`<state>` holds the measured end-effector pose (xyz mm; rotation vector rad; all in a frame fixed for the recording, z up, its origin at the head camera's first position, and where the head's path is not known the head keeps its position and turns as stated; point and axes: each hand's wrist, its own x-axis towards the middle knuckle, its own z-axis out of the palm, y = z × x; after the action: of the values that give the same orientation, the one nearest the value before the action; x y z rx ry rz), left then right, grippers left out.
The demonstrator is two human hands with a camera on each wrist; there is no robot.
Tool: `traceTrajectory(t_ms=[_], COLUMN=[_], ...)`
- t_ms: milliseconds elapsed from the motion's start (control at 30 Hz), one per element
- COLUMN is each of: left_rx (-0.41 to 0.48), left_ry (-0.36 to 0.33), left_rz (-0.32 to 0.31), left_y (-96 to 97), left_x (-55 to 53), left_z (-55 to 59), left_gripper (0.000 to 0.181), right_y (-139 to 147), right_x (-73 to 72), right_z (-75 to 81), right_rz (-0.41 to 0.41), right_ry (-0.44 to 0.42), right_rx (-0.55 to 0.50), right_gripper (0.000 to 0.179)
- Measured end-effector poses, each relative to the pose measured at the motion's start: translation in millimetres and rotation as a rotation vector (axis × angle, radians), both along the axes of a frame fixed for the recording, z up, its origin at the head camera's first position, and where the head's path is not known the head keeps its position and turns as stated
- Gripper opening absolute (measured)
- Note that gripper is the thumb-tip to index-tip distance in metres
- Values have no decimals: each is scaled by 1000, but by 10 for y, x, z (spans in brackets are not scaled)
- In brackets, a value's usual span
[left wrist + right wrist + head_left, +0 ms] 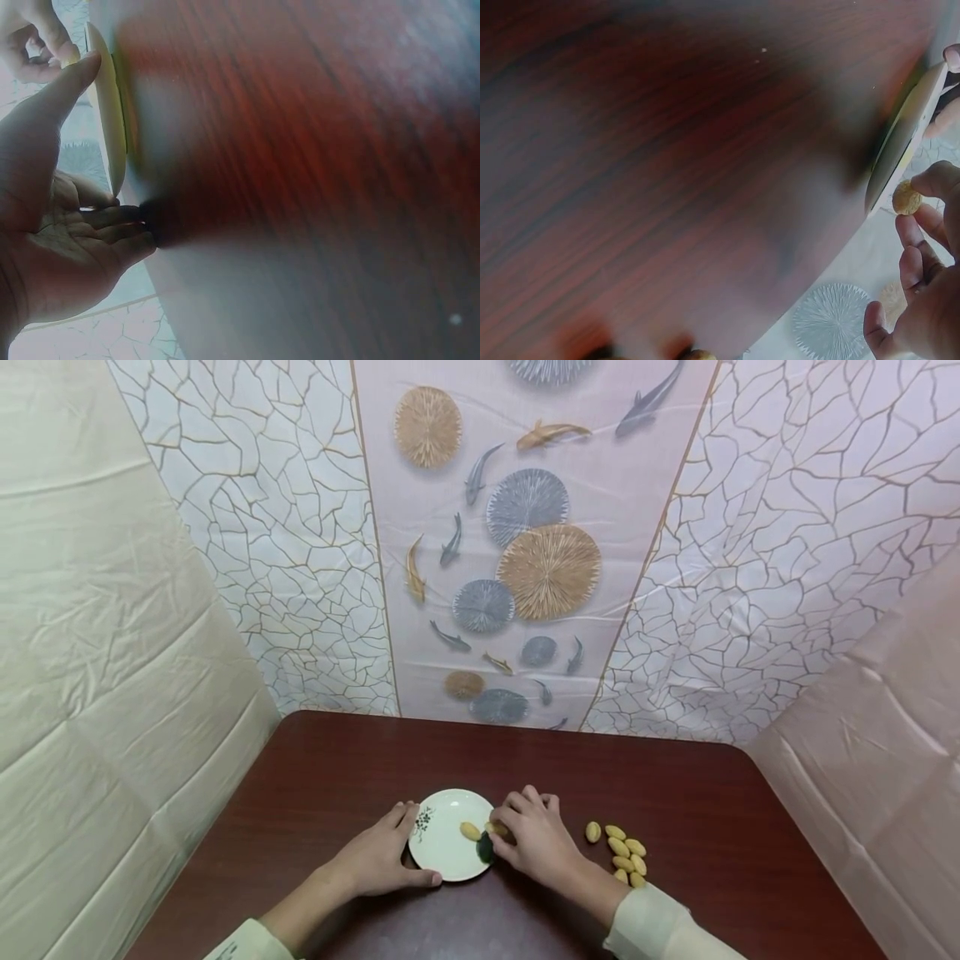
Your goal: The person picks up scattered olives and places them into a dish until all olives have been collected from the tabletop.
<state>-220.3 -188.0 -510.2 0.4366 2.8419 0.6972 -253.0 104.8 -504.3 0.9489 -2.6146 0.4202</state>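
Observation:
In the head view a round white plate (447,856) lies on the table, with a small dark floral print at its left. My left hand (375,858) holds its left side, thumb on the near rim and fingers along the left edge. On the plate lies a yellow oval nut-like piece (470,831), beside a dark green patch (485,848) that I cannot identify. Over the plate's right edge, my right hand (534,839) pinches another wrinkled yellow oval piece (907,198) between thumb and fingers. The right wrist view shows this piece just off the rim.
Several more yellow oval pieces (621,862) lie grouped right of my right hand, one (593,832) slightly apart. The dark red-brown table (360,760) reaches back to a patterned cloth (495,635). Pale cloth walls (90,710) stand at both sides.

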Motion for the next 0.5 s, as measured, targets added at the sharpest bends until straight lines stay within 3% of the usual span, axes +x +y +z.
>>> traceTrajectory(t_ms=[500], left_rx=[-3], left_ry=[-1], left_rz=[-3], left_y=[-11], left_x=[10], left_z=[3], left_gripper=[131], right_y=[-136], right_x=[-76], right_z=[-70], right_rz=[-31], right_ry=[-19], right_rx=[22], right_gripper=[10])
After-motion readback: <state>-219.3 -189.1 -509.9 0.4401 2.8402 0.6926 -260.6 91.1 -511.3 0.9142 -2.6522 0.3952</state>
